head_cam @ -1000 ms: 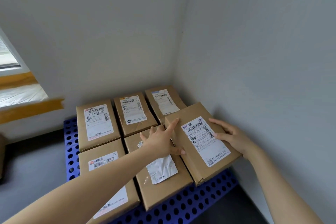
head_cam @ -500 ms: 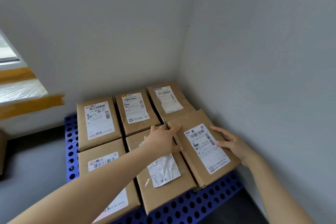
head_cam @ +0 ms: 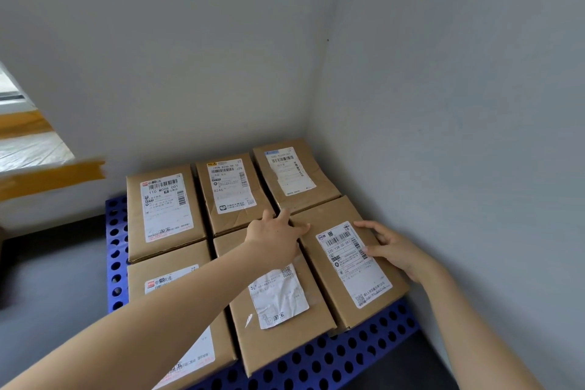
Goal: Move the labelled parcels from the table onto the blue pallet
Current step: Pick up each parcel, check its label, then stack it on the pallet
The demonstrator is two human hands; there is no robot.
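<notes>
While both hands rest on the near-right parcel, lies flat on the blue pallet in the room corner, tight against the right wall. Left hand laid over its far-left corner, fingers nearly straight and spread, tips at the seam with the far-right parcel — pressing, not wrapped round anything. Right hand flat on its right edge, fingers stretched across the top toward the white label, thumb reaching along the far side; grip relaxed and open, nothing clasped.

Six brown parcels in two rows of three, labels up, edges touching. Far row: far-left parcel, far-middle parcel, then the far-right one in the corner. Near row: near-left parcel, partly hidden by the left forearm, near-middle parcel with a crumpled label, then the handled one.

Perforated blue pallet showing along the left side and the near edge — round holes throughout. Grey floor to the left, and a strip of yellow tape on the far-left wall.
</notes>
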